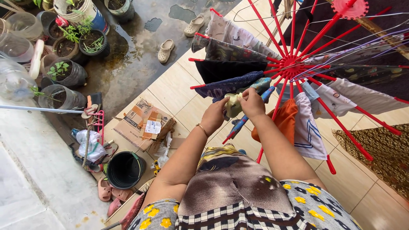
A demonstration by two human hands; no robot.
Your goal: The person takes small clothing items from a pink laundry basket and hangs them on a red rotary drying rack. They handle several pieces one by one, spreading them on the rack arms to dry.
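At centre frame, a small pale yellow-green cloth (233, 104) is pinched between both hands against a spoke of a red plastic umbrella-style drying rack (292, 64): the left hand (214, 114), a thin bangle at its wrist, grips the lower edge with curled fingers, while the right hand (252, 102) closes on the top. Soft garments crowd the thin, straight spokes around it, a dark blue speckled piece (228, 85) just above, an orange cloth (284, 120) and a white printed one (307, 127) to the right. Beige glossy floor tiles (174, 87) lie beneath. At lower left sit a round black bucket (124, 169) and a flattened cardboard box (142, 123); potted plants (68, 47) stand on wet concrete at upper left.
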